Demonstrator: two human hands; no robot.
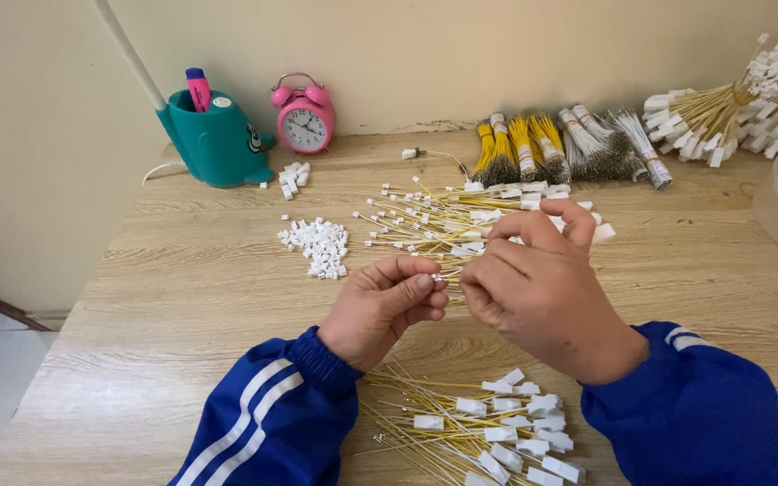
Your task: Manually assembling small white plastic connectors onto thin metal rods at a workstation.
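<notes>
Head view shows the left hand [380, 310] pinching a tiny white connector [437, 279] above the desk [182, 297], the right hand [538, 288] gripping a thin yellow wire [454, 272]; both look light, the wire bendy, best pinched near its tip.

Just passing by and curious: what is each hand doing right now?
Left hand: pinched shut on a small white connector.
Right hand: fingers curled closed around a thin yellow wire.
</notes>
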